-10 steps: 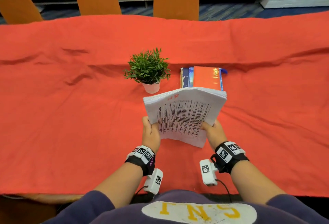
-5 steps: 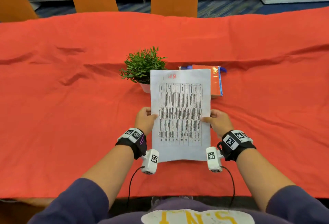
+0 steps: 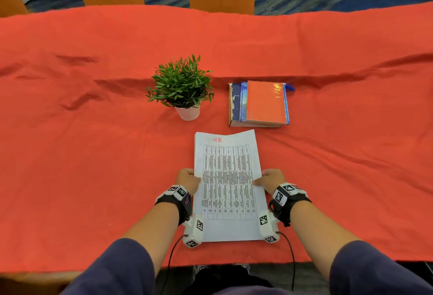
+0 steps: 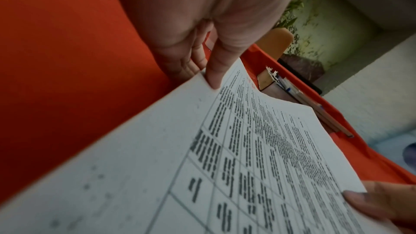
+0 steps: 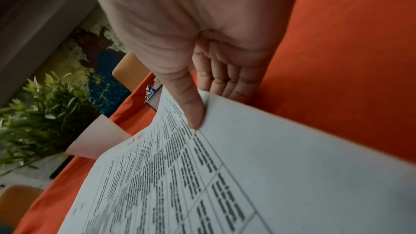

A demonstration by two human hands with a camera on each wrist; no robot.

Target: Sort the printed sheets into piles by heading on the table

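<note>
Item: stack of printed sheets (image 3: 228,184), white, a gridded table of dark text on the top page and a small red handwritten heading near its far edge; held over the red tablecloth (image 3: 93,165) in front of the person, whether its underside rests on the cloth cannot be told. Grip: left hand (image 3: 187,181) pinches the left long edge, thumb on the top page and fingers curled beneath, as the left wrist view shows; right hand (image 3: 269,179) pinches the right long edge in the same way, thumb on top, fingers under. Both holds sit about midway along the sheets. Orientation: long axis runs straight away from the body, so half of the stack extends beyond the two grips and half back toward the wrists; the red heading lies at the far end, well beyond both thumbs. Neither hand is nearer; the stack lies between them, evenly shared. Judgement: no separate piles lie on the cloth yet, so sorting seems barely begun; the next move likely calls for one hand to free the top sheet while the other keeps the rest. Also present, beyond the far edge: potted plant (image 3: 181,86) to the left, books (image 3: 259,104) to the right, apart from the sheets.
</note>
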